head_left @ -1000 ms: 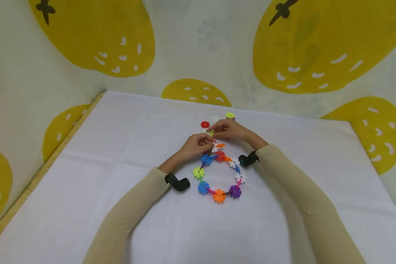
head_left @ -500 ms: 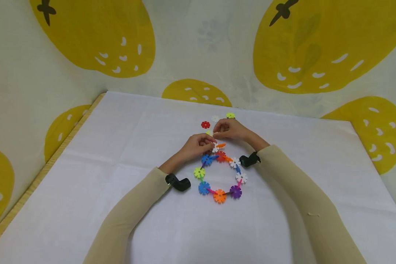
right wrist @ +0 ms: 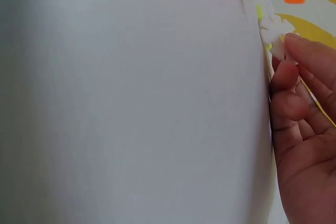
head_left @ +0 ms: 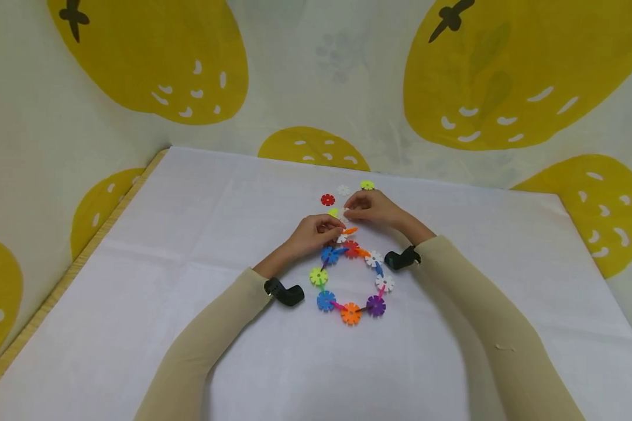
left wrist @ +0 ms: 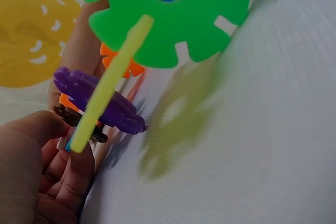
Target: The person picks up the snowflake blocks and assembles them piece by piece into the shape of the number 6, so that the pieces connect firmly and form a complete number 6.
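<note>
In the head view, a ring of linked plastic snowflake discs (head_left: 350, 314) in several colours lies on the white cloth. At its far side my left hand (head_left: 313, 233) pinches a white snowflake disc (head_left: 342, 238), with an orange disc (head_left: 350, 231) beside it. The left wrist view shows its thumb and fingers pinched close to a brown disc (left wrist: 68, 115); a purple disc (left wrist: 100, 100) and a green disc (left wrist: 173, 30) are nearer the camera. My right hand (head_left: 374, 207) pinches another white disc (right wrist: 275, 36) between thumb and finger, mostly covered in the head view.
Beyond the hands lie loose discs: a red disc (head_left: 327, 200), a white disc (head_left: 343, 190) and yellow-green discs (head_left: 367, 185), one of them between the hands. Patterned fabric (head_left: 316, 70) hangs behind the table. Black wrist cameras (head_left: 284, 292) sit close to the ring.
My right hand has drawn a little to the right, away from the left hand, with the white disc pinched. More of the yellow-green disc between the hands now shows. My left hand stays put.
</note>
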The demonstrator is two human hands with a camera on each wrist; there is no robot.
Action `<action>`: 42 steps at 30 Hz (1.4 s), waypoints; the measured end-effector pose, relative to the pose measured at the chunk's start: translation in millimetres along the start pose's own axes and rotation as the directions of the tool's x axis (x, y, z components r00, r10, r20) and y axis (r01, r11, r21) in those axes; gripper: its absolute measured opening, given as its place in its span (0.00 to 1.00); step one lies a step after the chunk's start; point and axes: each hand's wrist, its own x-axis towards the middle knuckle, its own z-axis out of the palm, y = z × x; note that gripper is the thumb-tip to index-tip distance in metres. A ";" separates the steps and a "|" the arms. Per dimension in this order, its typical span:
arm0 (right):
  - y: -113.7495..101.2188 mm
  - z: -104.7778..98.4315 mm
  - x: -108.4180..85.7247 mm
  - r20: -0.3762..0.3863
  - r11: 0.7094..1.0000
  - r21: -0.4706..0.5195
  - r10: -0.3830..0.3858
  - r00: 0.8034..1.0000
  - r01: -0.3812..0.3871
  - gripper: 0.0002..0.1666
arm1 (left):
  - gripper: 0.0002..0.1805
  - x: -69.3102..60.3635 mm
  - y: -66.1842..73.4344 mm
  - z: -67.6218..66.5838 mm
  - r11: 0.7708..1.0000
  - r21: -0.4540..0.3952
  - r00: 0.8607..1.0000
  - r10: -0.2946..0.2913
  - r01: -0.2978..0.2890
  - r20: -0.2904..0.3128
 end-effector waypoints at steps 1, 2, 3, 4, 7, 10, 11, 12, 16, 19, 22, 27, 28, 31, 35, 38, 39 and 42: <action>0.6 -0.6 -1.7 -0.007 1.000 0.011 0.018 1.000 -0.018 0.16 | 0.13 0.1 0.4 -0.1 1.000 0.001 1.000 -0.006 0.006 -0.002; 1.0 -1.3 -3.2 -0.009 0.999 0.034 0.036 0.999 -0.035 0.16 | 0.13 0.2 0.5 -0.3 1.000 0.000 1.000 -0.011 0.011 -0.004; 2.0 -1.9 -4.4 -0.011 0.997 0.061 0.053 0.999 -0.052 0.16 | 0.13 0.5 0.5 -0.6 1.000 0.003 1.000 -0.016 0.016 -0.007; 2.9 -2.6 -5.7 -0.011 0.994 0.085 0.063 0.998 -0.061 0.16 | 0.13 0.7 0.5 -0.9 1.000 0.005 1.000 -0.022 0.022 -0.010; 5.0 -4.9 -10.4 -0.010 0.986 0.153 0.069 0.998 -0.067 0.17 | 0.13 1.0 1.3 -1.9 1.000 0.020 1.000 -0.023 0.024 -0.010; 8.2 -6.1 -14.8 -0.003 0.976 0.210 0.065 0.998 -0.063 0.19 | 0.13 0.2 2.5 -3.1 0.999 0.029 1.000 -0.019 0.019 -0.003; 9.3 -6.3 -16.1 0.001 0.972 0.225 0.068 0.998 -0.066 0.20 | 0.13 -0.2 2.8 -3.4 0.999 0.033 1.000 -0.018 0.018 -0.002; 10.2 -6.6 -17.5 0.006 0.969 0.238 0.072 0.997 -0.071 0.20 | 0.13 -0.7 3.2 -3.7 0.999 0.034 1.000 -0.016 0.016 -0.003; 13.4 -8.2 -22.0 0.029 0.953 0.285 0.101 0.995 -0.105 0.19 | 0.13 -1.2 2.0 -4.3 1.000 0.024 1.000 -0.015 0.016 -0.016; 14.6 -9.3 -25.6 0.043 0.939 0.320 0.119 0.992 -0.127 0.18 | 0.13 -0.2 -1.0 -4.4 1.000 0.017 0.999 -0.009 0.010 -0.031; 14.3 -9.4 -30.0 0.063 0.923 0.360 0.124 0.990 -0.139 0.18 | 0.13 1.1 -3.9 -4.8 1.000 0.017 0.999 -0.004 0.005 -0.047; 13.9 -7.7 -34.5 0.085 0.895 0.431 0.089 0.992 -0.117 0.20 | 0.12 1.7 -3.6 -6.1 1.000 0.016 0.998 -0.005 0.006 -0.062; 13.9 -7.1 -35.1 0.085 0.890 0.443 0.083 0.993 -0.112 0.20 | 0.12 1.7 -3.2 -5.9 1.000 0.017 0.998 -0.005 0.006 -0.061; 14.2 -4.4 -35.0 0.085 0.873 0.477 0.071 0.994 -0.103 0.21 | 0.12 1.5 -2.3 -6.0 1.000 0.015 0.998 -0.009 0.010 -0.057; 14.0 -0.9 -33.3 0.076 0.849 0.519 0.066 0.995 -0.097 0.21 | 0.12 1.9 -1.9 -6.5 1.000 0.011 0.999 -0.010 0.011 -0.049; 13.4 0.4 -33.4 0.060 0.840 0.537 0.062 0.996 -0.085 0.20 | 0.12 2.9 -2.3 -6.3 1.000 0.006 0.999 -0.006 0.006 -0.042; 13.0 0.6 -33.7 0.056 0.839 0.538 0.062 0.997 -0.082 0.19 | 0.12 3.3 -2.5 -6.1 1.000 0.004 0.999 -0.004 0.004 -0.039; 12.3 1.4 -33.9 0.063 0.834 0.546 0.053 0.997 -0.078 0.18 | 0.12 3.9 -3.1 -6.3 1.000 0.006 0.999 -0.001 0.002 -0.034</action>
